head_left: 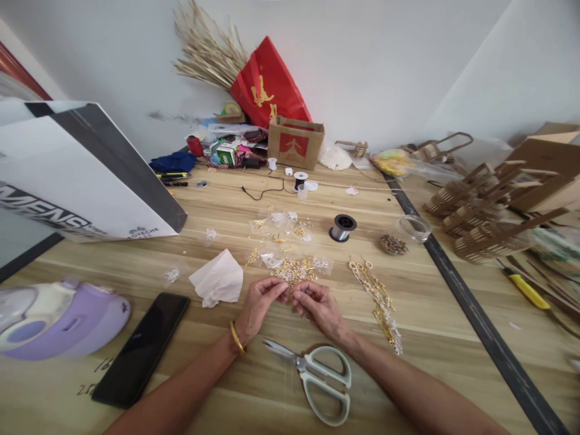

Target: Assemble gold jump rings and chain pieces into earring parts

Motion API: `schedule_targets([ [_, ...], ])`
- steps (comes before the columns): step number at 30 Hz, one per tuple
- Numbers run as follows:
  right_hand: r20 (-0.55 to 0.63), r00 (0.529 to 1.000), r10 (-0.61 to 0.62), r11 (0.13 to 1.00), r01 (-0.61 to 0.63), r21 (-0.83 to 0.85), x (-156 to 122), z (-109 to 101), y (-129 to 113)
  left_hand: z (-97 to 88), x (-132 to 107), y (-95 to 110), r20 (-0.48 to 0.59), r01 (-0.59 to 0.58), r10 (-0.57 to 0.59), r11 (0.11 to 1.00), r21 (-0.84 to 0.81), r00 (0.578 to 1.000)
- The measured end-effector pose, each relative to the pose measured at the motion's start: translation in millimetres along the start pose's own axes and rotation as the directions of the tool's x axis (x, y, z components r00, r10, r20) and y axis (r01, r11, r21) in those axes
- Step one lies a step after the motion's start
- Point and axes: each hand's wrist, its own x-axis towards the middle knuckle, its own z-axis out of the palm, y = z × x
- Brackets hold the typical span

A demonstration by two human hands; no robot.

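Both hands pinch, thumb to index, tips almost meeting: left hand (265,295) w/ fingers curled, right hand (318,304) much the same. Btwn them, a tiny piece (290,291), too small to ID; both seem to grip it, approx. mid-table, just on the near side of the bead pile (295,270).

To do this well: rest wrists on the table (254,399), work low so any dropped bit lands near the pile, one hand steady while the other does fine adj. Pinch light, b/c thin metal prob. bends easily. Scissors (312,374) lie btwn the forearms, tips angled to the far left corner; mind the blades when reaching toward the near edge.

Qty: 2 hands, 1 bracelet (237,338) (left wrist), 1 pr scissors, 1 phone (141,350) toward the near left corner, 1 tissue (218,279) left of the pile, 1 wire spool (343,228) beyond it, 1 dark thread spool (299,180) nearer the far edge. Also 1 clear jar (414,228) w/ 1 heap of dark mixed beads (394,244) beside it, 1 bundle of chains (383,302) right of the hands (strands overlap, no. unclear). Pile pcs: too many/small to count. Far edge: 1 red bag (272,84), 1 cardboard box (296,145) w/ red print.
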Motion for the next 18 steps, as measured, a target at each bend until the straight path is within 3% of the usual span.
schedule_targets([
  [18,0.027,0.999,-0.021,0.998,0.023,-0.063,-0.8,-0.1,-1.8,2.9,-1.4,4.5,0.004,-0.019,0.019,0.998,0.061,1.000],
])
